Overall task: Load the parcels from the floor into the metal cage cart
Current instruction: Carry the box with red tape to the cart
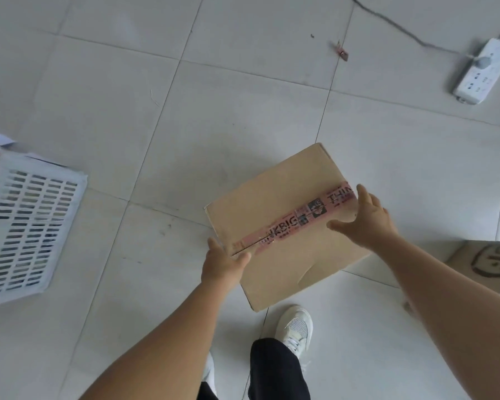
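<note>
Cardboard, sealed with pink printed tape, forms the one parcel (283,226) held above the tiled floor (185,111). It is gripped at opposite edges by the left hand (223,262) and right hand (364,220). One white slotted crate (26,226) is seen at left, its contents unclear. One second box (491,264) and one power strip (484,72) are seen at right.

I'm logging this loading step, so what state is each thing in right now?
Cardboard box: taped shut with pink tape, gripped at both ends.
Left hand: grips the box's near-left edge.
Right hand: grips the box's right edge.
Power strip: on the floor, one plug in.
Second box: on the floor, untouched.
</note>
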A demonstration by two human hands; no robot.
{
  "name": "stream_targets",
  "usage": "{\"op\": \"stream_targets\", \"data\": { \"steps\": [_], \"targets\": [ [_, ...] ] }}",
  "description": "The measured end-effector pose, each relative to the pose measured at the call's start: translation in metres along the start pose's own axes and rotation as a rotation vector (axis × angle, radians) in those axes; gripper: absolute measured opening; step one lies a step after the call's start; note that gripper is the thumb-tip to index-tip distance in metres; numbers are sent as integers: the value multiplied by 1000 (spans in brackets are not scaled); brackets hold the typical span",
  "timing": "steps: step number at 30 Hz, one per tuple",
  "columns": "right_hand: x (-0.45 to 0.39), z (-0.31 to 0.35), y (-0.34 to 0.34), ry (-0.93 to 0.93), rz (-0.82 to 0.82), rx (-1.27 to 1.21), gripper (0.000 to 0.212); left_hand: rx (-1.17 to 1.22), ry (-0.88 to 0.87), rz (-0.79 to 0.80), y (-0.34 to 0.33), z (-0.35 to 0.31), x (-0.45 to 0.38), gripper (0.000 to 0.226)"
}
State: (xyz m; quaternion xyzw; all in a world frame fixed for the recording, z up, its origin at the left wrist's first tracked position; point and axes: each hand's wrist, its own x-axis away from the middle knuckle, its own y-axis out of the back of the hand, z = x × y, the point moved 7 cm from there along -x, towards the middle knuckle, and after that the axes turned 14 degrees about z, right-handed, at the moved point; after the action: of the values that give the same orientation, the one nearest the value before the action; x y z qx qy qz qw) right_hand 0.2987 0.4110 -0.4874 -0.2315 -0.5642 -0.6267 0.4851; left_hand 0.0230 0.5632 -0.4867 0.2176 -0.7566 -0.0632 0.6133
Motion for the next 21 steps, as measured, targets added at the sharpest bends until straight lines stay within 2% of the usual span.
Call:
{"op": "stream_targets", "data": {
  "steps": [3,10,17,21],
  "targets": [
    [-26,0,-9,14,-7,-34,112,63,-29,-21,-11,7,-24,77],
    [-47,-5,-19,13,-31,-67,111,255,-20,-47,-25,12,-32,100],
    [-6,-15,-12,-14,-63,-146,104,243,-73,-43,-5,0,0,102],
    [41,-15,4,-13,-123,-250,101,237,-167,-90,24,-21,36,103]
  ]
}}
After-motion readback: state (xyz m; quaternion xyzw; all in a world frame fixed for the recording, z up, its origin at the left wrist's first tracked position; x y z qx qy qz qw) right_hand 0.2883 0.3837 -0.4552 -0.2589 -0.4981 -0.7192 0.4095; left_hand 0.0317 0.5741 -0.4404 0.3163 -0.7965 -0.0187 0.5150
